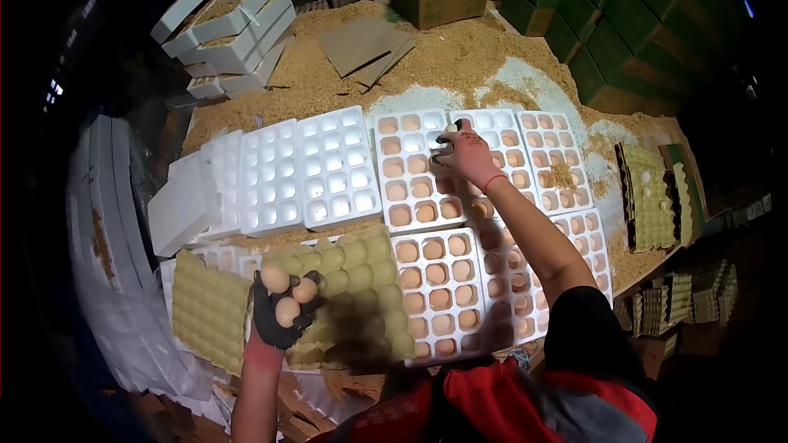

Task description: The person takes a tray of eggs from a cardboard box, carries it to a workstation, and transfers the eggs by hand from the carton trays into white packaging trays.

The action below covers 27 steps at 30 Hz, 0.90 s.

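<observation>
Three brown eggs point(287, 312) rest in my left hand point(279, 308), which wears a dark glove and has its fingers curled up around them above an egg tray of yellowish pulp point(353, 258). My right hand point(466, 152), in a pink glove with dark fingertips, is over the upper white foam tray point(410, 166), its fingers bent around a pale egg point(451, 129). That tray has eggs in many cups and a few empty cups near the top. Another foam tray of eggs point(437, 295) lies just below it.
Empty white foam trays point(335, 166) lie to the left, beside a foam block point(182, 205). Sawdust point(312, 33) and cardboard sheets point(359, 45) cover the back. Foam boxes point(238, 33) stand back left, green cartons point(624, 49) back right. Pulp trays point(652, 197) lie at the right edge.
</observation>
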### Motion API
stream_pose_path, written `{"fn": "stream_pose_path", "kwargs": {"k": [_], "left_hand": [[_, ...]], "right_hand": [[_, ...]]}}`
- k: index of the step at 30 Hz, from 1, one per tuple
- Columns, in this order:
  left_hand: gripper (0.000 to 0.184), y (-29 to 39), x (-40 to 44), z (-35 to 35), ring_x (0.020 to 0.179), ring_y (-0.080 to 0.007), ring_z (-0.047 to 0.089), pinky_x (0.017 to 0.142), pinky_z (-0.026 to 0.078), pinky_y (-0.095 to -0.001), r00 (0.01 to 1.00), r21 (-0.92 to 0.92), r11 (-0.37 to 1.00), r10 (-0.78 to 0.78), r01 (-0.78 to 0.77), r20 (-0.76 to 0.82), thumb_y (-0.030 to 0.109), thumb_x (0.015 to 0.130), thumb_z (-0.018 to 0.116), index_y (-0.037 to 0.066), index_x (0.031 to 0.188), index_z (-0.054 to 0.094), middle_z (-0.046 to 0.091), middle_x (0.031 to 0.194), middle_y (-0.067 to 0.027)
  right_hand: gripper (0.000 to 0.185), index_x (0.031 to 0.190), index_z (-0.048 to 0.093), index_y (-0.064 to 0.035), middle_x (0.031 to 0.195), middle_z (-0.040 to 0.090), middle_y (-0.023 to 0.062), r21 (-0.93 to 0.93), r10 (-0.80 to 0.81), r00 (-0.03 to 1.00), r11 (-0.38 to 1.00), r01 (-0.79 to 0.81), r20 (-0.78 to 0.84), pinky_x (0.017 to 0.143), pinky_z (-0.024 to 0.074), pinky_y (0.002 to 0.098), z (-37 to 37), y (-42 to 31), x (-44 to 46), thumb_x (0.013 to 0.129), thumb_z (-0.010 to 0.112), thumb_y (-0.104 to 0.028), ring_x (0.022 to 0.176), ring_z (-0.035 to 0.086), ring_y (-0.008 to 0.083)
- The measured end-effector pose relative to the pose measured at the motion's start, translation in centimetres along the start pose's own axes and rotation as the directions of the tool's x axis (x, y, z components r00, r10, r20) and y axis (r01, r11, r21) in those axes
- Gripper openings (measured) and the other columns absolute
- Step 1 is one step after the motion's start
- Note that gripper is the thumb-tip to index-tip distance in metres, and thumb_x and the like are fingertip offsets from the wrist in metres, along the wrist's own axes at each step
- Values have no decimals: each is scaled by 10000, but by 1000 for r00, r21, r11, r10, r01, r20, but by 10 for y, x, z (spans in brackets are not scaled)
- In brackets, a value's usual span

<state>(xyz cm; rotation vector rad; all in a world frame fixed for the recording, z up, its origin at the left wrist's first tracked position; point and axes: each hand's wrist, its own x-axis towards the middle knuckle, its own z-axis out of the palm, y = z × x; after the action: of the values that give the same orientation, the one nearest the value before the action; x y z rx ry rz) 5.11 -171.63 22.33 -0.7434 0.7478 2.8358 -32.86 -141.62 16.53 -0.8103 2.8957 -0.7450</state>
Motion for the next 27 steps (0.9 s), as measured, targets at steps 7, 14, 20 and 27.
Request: {"fn": "stream_pose_path", "kwargs": {"k": [7, 14, 20, 27], "left_hand": [[415, -28, 150, 128, 925, -122, 588, 811, 489, -287, 985, 861, 499, 170, -95, 10, 344, 1014, 534, 30, 1282, 573, 632, 1085, -44], [462, -73, 349, 164, 1209, -375, 526, 971, 502, -411, 846, 614, -780, 403, 119, 349, 162, 779, 706, 135, 1235, 641, 431, 1459, -173], [452, -52, 354, 187, 998, -259, 632, 862, 549, -357, 943, 904, 416, 329, -98, -49, 227, 943, 600, 123, 1379, 545, 563, 1260, -133], [282, -132, 424, 257, 1079, -333, 614, 901, 505, -418, 869, 584, -803, 200, -120, 453, 190, 927, 557, 43, 1164, 602, 606, 1191, -183]], "right_hand": [[371, 1210, 703, -179, 1241, 568, 182, 190, -91, 988, 980, 65, 128, 965, 495, 432, -6, 20, 69, 910, 630, -384, 1098, 618, 373], [420, 1289, 563, -116, 1287, 509, 173, 75, -208, 948, 970, 232, -243, 1042, 397, 452, 43, 44, 72, 906, 603, -282, 1214, 483, 339], [376, 1193, 575, -92, 1183, 497, 166, 120, -411, 909, 902, 416, -61, 906, 468, 425, 44, 64, -18, 825, 649, -110, 1121, 496, 357], [253, 1089, 635, -22, 1160, 618, 151, 601, -133, 988, 784, 154, -79, 1019, 411, 416, 57, 62, -25, 894, 498, -109, 1164, 524, 299]]}}
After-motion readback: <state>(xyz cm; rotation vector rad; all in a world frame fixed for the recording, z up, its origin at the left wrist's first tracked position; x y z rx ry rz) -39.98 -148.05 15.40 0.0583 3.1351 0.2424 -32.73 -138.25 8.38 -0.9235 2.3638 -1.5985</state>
